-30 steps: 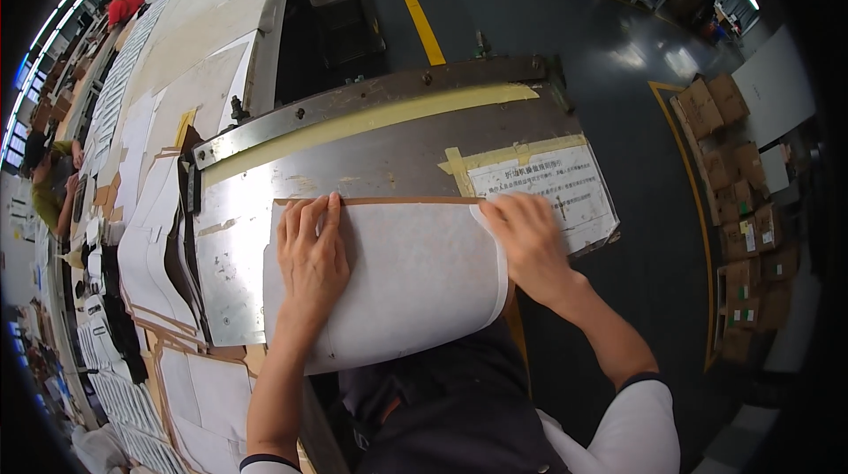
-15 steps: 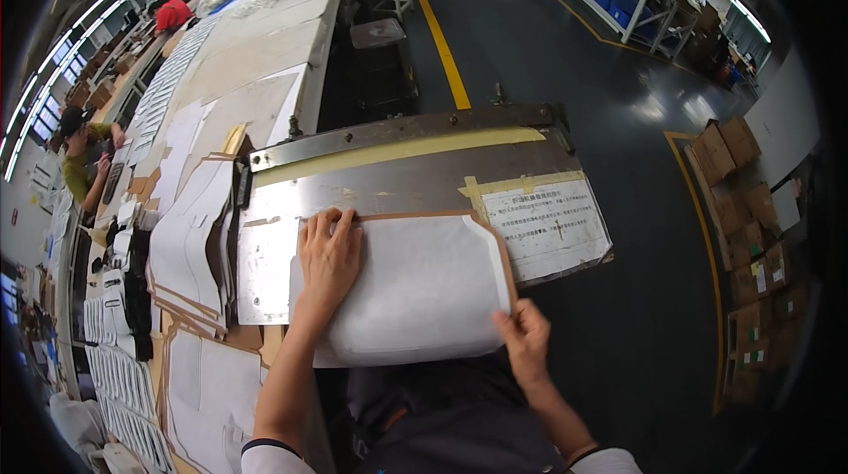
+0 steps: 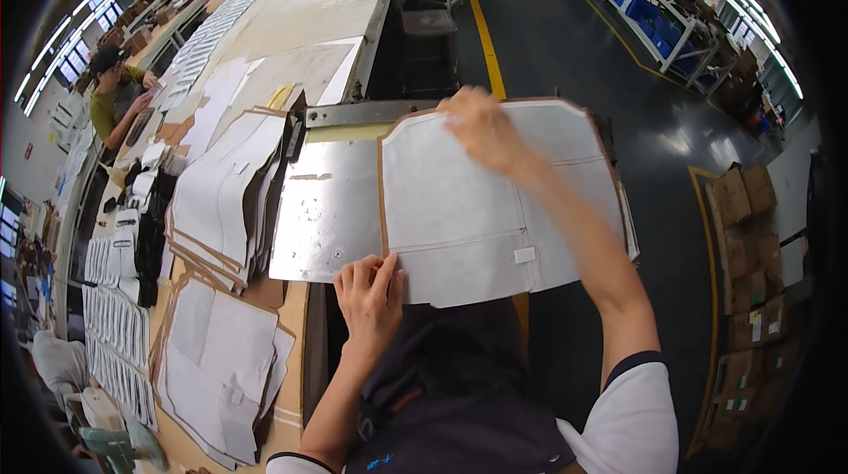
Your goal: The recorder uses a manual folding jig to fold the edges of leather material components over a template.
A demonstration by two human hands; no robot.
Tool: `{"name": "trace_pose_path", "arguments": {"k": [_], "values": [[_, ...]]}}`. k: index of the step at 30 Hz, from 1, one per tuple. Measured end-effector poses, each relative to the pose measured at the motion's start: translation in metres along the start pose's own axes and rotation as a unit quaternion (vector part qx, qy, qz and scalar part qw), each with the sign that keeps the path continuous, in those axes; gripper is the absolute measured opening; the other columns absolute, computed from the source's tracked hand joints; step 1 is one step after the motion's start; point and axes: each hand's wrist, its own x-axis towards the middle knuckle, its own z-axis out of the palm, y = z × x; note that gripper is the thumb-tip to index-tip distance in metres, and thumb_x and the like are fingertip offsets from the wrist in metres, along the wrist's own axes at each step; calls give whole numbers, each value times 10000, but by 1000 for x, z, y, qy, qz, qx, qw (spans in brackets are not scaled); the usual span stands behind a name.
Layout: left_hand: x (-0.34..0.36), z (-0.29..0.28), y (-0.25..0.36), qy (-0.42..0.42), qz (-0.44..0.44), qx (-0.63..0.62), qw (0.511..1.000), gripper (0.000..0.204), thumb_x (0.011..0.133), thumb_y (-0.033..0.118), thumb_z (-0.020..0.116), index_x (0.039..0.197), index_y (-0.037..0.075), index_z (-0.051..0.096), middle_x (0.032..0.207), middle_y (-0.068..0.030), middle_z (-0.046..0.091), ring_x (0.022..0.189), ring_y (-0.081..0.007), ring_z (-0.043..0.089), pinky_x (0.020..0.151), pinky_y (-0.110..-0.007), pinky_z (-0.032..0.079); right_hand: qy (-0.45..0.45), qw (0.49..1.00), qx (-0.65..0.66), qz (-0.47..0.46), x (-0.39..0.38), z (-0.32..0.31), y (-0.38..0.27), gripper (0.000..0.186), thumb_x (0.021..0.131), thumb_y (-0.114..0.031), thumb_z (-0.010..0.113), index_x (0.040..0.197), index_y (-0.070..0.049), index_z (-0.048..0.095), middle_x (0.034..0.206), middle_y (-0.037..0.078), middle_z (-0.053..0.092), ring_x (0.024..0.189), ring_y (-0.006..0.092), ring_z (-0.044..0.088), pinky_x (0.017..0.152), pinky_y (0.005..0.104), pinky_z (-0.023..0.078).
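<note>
A wide white sheet panel (image 3: 459, 182) with brown edging lies over a metal plate (image 3: 322, 200), showing seam lines and a small white tag (image 3: 525, 255) near its front edge. My left hand (image 3: 371, 297) is at the panel's near left edge, its bent fingers and thumb closed on the brown border. Reaching across the panel, my right hand (image 3: 481, 129) is over its far edge. Motion blurs those fingers, so their grip is unclear. The panel hides most of the plate and its right end.
Stacks of similar brown-edged panels (image 3: 225, 182) (image 3: 216, 359) lie on the workbench to my left. A long table (image 3: 309, 23) runs away beyond them, with a person in green (image 3: 115, 94) working on its far side. Cardboard boxes (image 3: 751, 271) stand at right.
The panel, formerly showing a smaller plain white face, now lies spread wider with seams showing. My right hand went from its near right corner to the far edge; my left came nearer.
</note>
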Motion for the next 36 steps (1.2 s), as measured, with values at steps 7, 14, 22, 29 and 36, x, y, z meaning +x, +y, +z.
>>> {"name": "trace_pose_path", "arguments": {"k": [7,14,22,29,36], "values": [[-4,-5,-8,-2,0,-20,1000,320,867,85,778,1184,89,742,1078,-49,660,937,-242,602,871,-399,444,-38,978,187,-81,-64,60,-86,230,856,-22,638,1069,-17,724,1112,122,657,1037,315,611,929,439,488],[15,-6,-18,-17,-36,-24,999,330,895,114,761,1213,39,711,1168,-61,655,1016,-272,590,934,-426,425,-37,983,145,-102,-63,60,-88,261,839,-14,629,1092,-18,693,1121,125,628,1075,301,587,929,423,460],[40,-2,-28,-82,-22,9,996,421,961,154,683,1348,-4,636,1324,-134,582,1175,-319,527,1032,-473,369,-18,987,113,-114,-64,65,-88,270,829,-36,636,1094,-33,685,1122,125,617,1084,298,582,931,423,453],[47,5,-36,-108,-17,26,994,437,969,166,675,1384,35,640,1434,-150,542,1346,-362,459,1151,-483,299,-1,990,81,-112,-64,75,-88,385,815,-68,644,1193,-5,676,1266,156,617,1208,317,560,1003,441,419],[50,3,-40,-130,13,22,991,445,981,205,676,1389,31,639,1448,-177,519,1366,-356,446,1156,-501,289,-25,991,77,-110,-65,75,-90,440,820,-73,641,1253,7,661,1339,155,603,1266,314,527,1042,451,391]]}}
